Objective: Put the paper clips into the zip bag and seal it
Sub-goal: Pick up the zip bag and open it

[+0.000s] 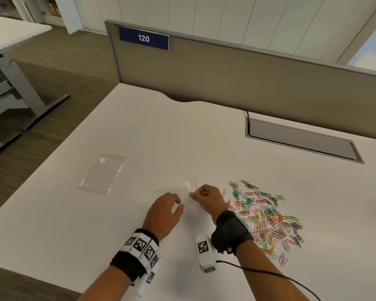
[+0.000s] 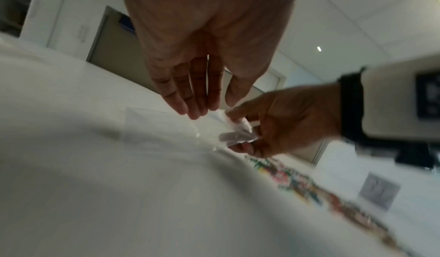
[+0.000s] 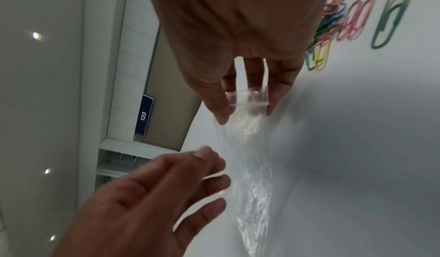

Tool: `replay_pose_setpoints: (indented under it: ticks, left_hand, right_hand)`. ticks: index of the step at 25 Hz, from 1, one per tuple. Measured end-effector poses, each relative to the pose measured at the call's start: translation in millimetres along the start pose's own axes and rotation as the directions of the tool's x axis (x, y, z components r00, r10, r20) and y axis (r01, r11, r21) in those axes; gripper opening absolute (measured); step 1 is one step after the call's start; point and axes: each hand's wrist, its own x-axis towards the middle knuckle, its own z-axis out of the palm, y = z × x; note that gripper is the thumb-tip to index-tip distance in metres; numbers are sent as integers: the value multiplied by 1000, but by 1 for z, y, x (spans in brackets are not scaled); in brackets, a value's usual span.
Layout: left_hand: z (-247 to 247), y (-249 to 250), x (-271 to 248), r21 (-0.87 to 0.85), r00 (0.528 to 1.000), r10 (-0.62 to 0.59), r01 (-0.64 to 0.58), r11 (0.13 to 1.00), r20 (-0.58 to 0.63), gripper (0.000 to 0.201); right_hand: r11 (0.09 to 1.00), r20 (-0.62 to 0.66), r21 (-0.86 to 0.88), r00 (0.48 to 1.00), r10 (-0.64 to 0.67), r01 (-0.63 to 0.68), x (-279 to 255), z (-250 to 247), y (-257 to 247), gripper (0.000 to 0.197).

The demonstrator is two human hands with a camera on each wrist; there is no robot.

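Two clear zip bags lie on the white bench (image 1: 139,131). One zip bag (image 1: 183,190) sits at lower centre of the head view, between the two hands; its mouth end is lifted off the surface, while the rest trails flat toward the left. The second zip bag (image 1: 102,172) lies flat at centre left of the frame, well apart from both hands.

The right hand (image 1: 207,196) is clamped on the mouth edge of the central zip bag: in the right wrist view, thumb and fingers (image 3: 273,91) pinch the clear strip (image 3: 247,101) between them. The left hand (image 1: 165,210) hovers just beside the bag with fingers relaxed and slightly spread, gripping nothing; in the left wrist view its fingertips (image 2: 190,108) point down at the plastic. Whether they touch it cannot be told.

Many coloured paper clips (image 1: 267,216) lie in a loose heap at lower right of the head view, just right of the right wrist, all outside the bags.

Both wrists carry black straps with white camera units bearing square black-and-white markers. A grey partition with a blue "120" sign (image 1: 143,38) stands across the upper frame, and a recessed grey cable tray (image 1: 300,140) is set into the bench at right.
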Motion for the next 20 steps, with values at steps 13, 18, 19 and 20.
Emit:
replay_pose_setpoints:
  ticks: [13,18,19,20]
  left_hand:
    - [3,58,30,-102,984,-176,172,980,-35,15]
    - [16,64,30,76,994,-78,84,994,-75,11]
    - [19,67,31,129,997,-48,56,990,-64,11]
    - [24,70,31,175,999,-25,33,984,-44,11]
  right_hand:
    - [989,208,45,967,-148,142,-38,-31,-2,24]
    - [998,-7,-9,998,-58,58,-28,-43,14,18]
    - [997,-17,-47,998,-58,57,-27,-47,16,17]
    - [993,-1,-91,997,-72,72,-28,-52,18,16]
